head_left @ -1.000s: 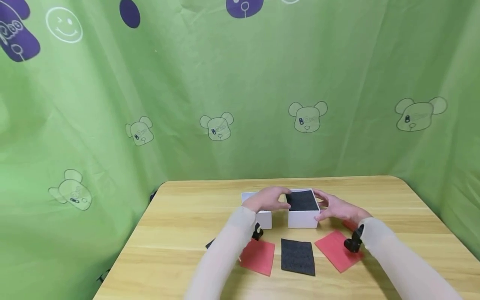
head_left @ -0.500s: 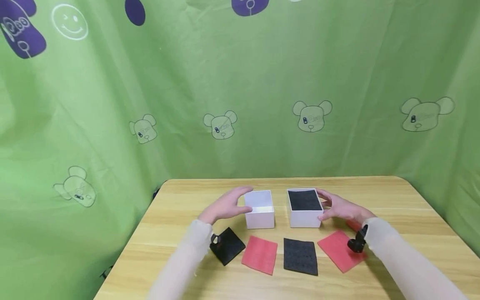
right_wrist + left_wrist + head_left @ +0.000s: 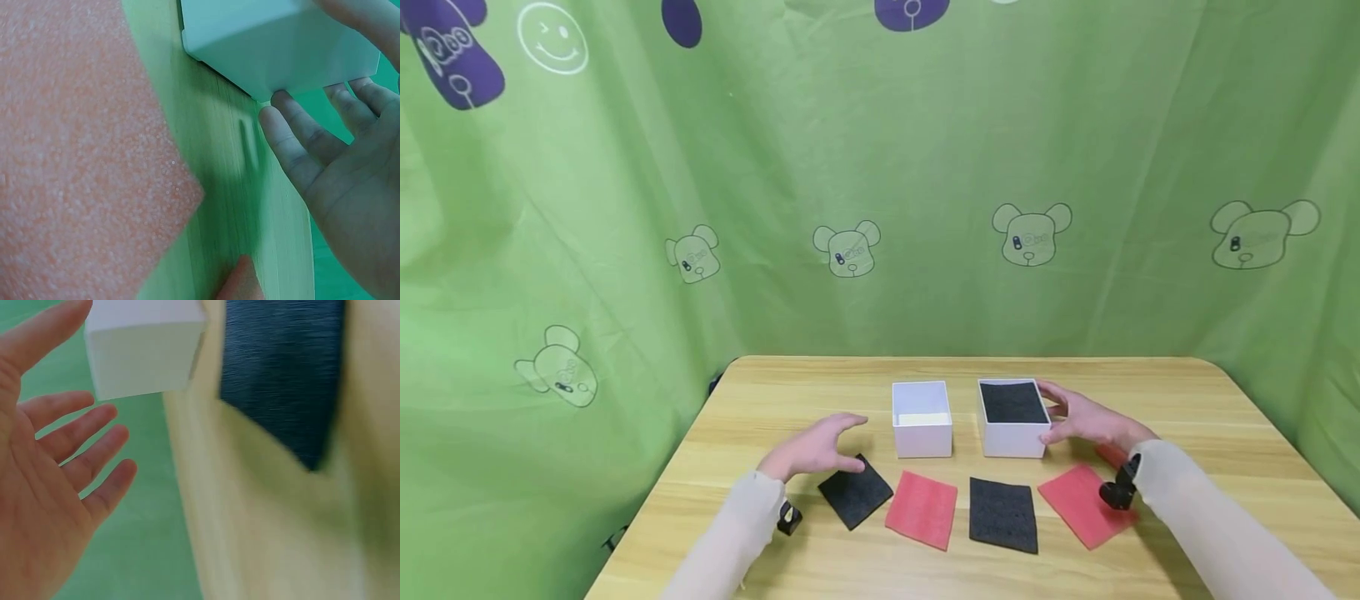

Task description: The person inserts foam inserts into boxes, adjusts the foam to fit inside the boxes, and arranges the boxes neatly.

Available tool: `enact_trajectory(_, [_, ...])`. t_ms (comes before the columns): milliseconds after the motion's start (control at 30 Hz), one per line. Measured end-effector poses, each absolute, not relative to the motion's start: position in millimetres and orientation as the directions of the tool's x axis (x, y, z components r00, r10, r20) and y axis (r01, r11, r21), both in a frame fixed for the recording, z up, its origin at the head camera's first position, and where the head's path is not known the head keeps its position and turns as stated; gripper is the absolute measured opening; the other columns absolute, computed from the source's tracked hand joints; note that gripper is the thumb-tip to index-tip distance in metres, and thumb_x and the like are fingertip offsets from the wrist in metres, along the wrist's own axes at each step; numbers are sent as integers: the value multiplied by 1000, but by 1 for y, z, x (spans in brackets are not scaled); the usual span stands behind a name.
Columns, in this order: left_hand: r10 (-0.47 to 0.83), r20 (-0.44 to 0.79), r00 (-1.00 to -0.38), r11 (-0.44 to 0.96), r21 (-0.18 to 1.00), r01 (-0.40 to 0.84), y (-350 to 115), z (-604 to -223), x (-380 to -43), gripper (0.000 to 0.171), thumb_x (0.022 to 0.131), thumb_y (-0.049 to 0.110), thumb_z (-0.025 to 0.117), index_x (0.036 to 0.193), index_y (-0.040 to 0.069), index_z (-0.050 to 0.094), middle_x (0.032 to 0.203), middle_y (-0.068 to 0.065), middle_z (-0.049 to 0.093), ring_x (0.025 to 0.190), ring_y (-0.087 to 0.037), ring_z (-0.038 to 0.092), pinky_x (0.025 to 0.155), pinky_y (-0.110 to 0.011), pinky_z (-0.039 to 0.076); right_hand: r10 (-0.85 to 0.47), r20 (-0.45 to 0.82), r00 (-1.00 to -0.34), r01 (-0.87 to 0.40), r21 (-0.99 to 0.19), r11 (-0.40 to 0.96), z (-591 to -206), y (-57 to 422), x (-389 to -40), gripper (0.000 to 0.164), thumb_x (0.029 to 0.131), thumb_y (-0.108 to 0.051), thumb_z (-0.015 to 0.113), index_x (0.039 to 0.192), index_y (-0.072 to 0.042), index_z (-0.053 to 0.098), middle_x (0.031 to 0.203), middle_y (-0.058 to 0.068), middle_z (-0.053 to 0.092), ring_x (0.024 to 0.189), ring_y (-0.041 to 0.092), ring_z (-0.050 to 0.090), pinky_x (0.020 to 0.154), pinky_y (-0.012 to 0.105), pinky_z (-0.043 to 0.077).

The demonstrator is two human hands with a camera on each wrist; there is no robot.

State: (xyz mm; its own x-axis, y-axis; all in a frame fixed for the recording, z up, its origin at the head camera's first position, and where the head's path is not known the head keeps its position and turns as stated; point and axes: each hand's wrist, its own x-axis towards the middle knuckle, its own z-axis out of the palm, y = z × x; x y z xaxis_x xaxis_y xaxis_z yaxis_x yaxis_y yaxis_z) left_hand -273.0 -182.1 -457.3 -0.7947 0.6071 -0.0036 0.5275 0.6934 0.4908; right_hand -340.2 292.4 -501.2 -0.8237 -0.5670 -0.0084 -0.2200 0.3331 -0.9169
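My left hand (image 3: 811,448) is spread over the table beside a black foam square (image 3: 856,492), holding nothing. In the left wrist view its fingers are nearly straight, with a white box (image 3: 147,359) beyond them. My right hand (image 3: 1093,419) rests at the right side of a second white box (image 3: 1013,439), which has a black foam square (image 3: 1013,402) inside. The right wrist view shows its loosely extended fingers against that box wall (image 3: 287,56). To the left stands the other white box (image 3: 922,440), with a pale strip showing inside.
A red foam square (image 3: 922,510), a black one (image 3: 1003,514) and another red one (image 3: 1086,504) lie along the front of the wooden table (image 3: 820,567). A further red piece (image 3: 1111,455) is partly under the right forearm. A green curtain (image 3: 925,167) hangs behind.
My left hand has moved left and toward me, from the right box past the left box to the left black square. My right hand has stayed at the right box.
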Motion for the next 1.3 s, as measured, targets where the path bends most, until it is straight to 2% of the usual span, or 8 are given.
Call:
enact_trajectory(200, [603,-50,-796,723,456,519,-185,-480,-259,79,78,34,76,141,1,41,143,-12,41,132,-28,36,108,-41,30,-563,-17,-826,-214,-915,341,-501,292,-341,106,73,-5,79,147,8,5,149,34,10,126,54,30,100,55,35])
enact_trajectory(467, [561,-90,-823,787,368,495,-179,-499,-251,93,72,50,77,145,7,37,143,-11,37,128,-26,36,101,-41,38,-557,-8,-830,-217,-917,336,-500,293,-339,105,73,-3,79,147,9,5,149,34,11,126,54,31,99,46,39])
enact_trajectory(633, [570,-99,-816,799,301,521,-174,-505,-250,100,67,58,77,145,10,37,141,-9,39,123,-24,39,99,-39,40,-554,-11,-833,-213,-917,338,-498,293,-337,105,74,-3,79,147,9,5,149,34,10,126,54,29,100,52,36])
enact_trajectory(833, [587,-99,-804,799,235,554,-170,-509,-250,98,66,54,79,144,12,38,139,-8,41,121,-22,40,98,-36,41,-551,-15,-835,-200,-923,329,-499,292,-338,105,73,-3,79,147,8,5,149,34,9,126,55,29,100,56,34])
enact_trajectory(967, [581,-106,-807,803,236,547,-170,-510,-250,98,66,51,79,145,13,36,142,-7,39,123,-22,39,99,-37,40,-554,-17,-833,-194,-927,320,-500,292,-339,105,73,-3,79,147,8,5,149,34,9,127,54,29,100,56,34])
enact_trajectory(1133, [555,-125,-822,823,228,521,-171,-508,-248,103,65,56,78,147,10,34,142,-7,39,123,-22,39,100,-37,39,-550,-21,-835,-187,-929,319,-501,292,-339,105,74,-2,78,148,7,5,149,33,9,127,54,28,101,57,32])
enact_trajectory(1300, [511,-138,-848,854,188,485,-170,-506,-247,113,60,65,76,145,5,34,135,-9,43,118,-22,41,100,-39,38,-547,-31,-836,-182,-926,330,-501,293,-338,105,73,-3,79,148,7,5,149,34,10,127,54,29,101,57,33])
